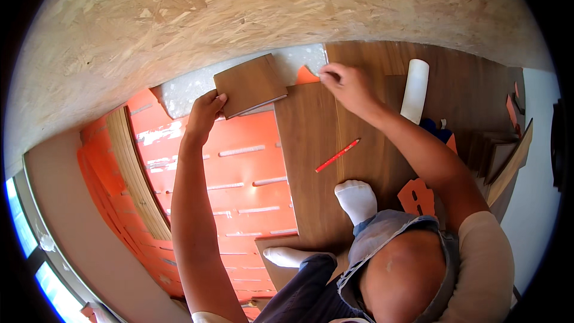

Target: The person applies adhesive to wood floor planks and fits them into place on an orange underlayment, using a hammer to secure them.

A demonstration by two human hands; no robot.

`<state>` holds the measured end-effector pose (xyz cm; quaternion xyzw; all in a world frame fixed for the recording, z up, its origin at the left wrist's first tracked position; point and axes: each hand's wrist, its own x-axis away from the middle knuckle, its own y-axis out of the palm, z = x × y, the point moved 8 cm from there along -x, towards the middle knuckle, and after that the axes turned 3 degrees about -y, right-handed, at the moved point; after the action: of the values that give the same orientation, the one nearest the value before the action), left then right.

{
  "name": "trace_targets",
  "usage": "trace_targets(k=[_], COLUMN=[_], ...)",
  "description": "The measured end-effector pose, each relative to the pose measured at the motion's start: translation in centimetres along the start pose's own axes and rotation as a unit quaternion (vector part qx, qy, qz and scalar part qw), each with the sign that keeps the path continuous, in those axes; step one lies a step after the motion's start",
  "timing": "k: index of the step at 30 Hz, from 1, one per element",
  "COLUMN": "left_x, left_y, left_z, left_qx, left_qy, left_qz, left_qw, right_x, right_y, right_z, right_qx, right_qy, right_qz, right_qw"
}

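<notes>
My left hand (pixel 208 107) grips the left edge of a short brown plank piece (pixel 250 82), thumb on top, over a grey strip of bare subfloor (pixel 184 81). My right hand (pixel 347 87) is curled near an orange underlay flap (pixel 307 76), its fingertips at the edge of the brown laminate flooring (pixel 308 113); whatever they may hold is unclear. A red pencil (pixel 337 155) lies on the boards between my arms and my white-socked feet (pixel 356 200). Orange slotted underlay (pixel 233 173) covers the floor to the left of the laminate.
An OSB panel wall (pixel 269 0) runs along the top. A white roll (pixel 417 90) lies at right, near orange scraps (pixel 417 194) and stacked board offcuts (pixel 490 155). A wooden slat bundle (pixel 131 161) rests on the underlay at left, near a window (pixel 21 215).
</notes>
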<state>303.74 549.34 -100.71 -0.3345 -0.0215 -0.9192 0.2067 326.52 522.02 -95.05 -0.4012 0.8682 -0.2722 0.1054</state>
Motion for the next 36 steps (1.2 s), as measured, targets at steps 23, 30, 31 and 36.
trace_targets(k=[23,30,31,36], left_x=[-4.2,-3.8,-3.6,-3.2], left_y=[1.9,2.0,2.0,2.4], left_z=[3.3,3.7,3.4,3.1], left_qx=[-0.358,-0.339,-0.323,-0.285], left_qy=[0.071,0.043,0.04,0.032], left_qz=[0.225,0.212,0.204,0.206], left_qw=[0.904,0.916,0.923,0.936], right_x=[-5.1,-5.4,-5.4,-5.4], right_y=[8.1,8.1,7.9,7.7], right_z=[4.1,4.3,4.2,3.7], right_qx=[0.034,0.007,0.006,0.043], right_qy=[0.195,0.19,0.181,0.165], right_qz=[-0.075,-0.075,-0.069,-0.094], right_qw=[0.977,0.979,0.981,0.981])
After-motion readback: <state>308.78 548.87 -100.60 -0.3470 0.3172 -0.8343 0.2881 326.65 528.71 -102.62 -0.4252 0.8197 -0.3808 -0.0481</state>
